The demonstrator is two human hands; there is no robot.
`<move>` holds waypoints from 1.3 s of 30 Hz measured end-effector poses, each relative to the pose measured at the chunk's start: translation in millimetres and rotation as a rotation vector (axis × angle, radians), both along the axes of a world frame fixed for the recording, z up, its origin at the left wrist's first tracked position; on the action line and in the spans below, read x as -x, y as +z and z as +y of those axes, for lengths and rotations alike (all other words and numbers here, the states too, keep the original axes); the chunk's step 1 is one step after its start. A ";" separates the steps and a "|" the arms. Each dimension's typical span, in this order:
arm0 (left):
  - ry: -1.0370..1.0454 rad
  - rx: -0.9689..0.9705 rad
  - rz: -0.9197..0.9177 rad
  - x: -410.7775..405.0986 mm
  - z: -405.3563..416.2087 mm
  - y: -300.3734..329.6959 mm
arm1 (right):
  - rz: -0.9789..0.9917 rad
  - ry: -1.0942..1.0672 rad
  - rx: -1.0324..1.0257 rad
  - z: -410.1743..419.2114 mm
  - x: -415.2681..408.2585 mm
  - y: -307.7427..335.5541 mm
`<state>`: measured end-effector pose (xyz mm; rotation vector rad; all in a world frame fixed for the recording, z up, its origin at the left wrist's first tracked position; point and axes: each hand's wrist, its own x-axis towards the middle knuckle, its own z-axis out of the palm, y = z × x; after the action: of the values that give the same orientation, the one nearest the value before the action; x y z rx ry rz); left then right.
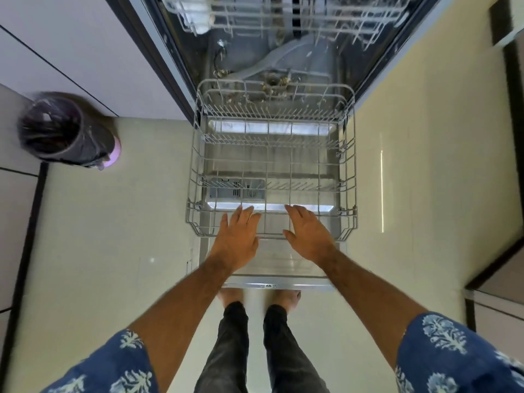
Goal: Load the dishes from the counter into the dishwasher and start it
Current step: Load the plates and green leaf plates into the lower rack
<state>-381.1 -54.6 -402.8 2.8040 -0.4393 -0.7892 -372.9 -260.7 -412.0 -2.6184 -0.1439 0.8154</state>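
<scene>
Your left hand (237,239) and right hand (307,233) both reach over the near rim of the lower rack (271,165). The fingers of each are straight and spread, pointing toward the machine; neither hand curls round a wire or holds anything. Whether the palms actually touch the rim wire cannot be told from the head view; they lie over it, side by side, with a gap between them at the rack's near-edge middle.

The lower rack is pulled out and sits over the dropped dishwasher door (279,275). It carries no dishes; only its own grey wire tines show, in rows across the far, middle and near parts. Through the wires at the near left you see the detergent dispenser (236,191) set in the door's inner face.

Beyond the rack's far edge the dishwasher tub (255,58) stands open, spray arm (286,61) on its floor. The upper rack (283,15) sits inside at the top edge of the view, with something white at its left end, too blurred to name.

Your bare feet (286,299) stand just beside the door's near edge. On the floor (113,222) well to the left, against the cabinets, stands a waste bin (66,129) with a dark liner.
</scene>
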 end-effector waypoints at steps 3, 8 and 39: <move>-0.028 -0.121 -0.077 -2.6 1.4 59.7 | -0.113 0.084 0.078 2.2 -2.2 55.0; 0.009 -0.171 -0.193 8.8 17.1 180.9 | -0.221 0.223 0.108 16.0 10.8 171.0; 0.585 -0.348 -0.691 152.4 468.8 538.8 | -0.860 0.653 -0.115 457.5 10.6 547.2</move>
<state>-533.5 414.2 136.0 3.1878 0.4764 0.2632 -383.5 196.7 135.3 -2.6275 -1.2673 -0.2203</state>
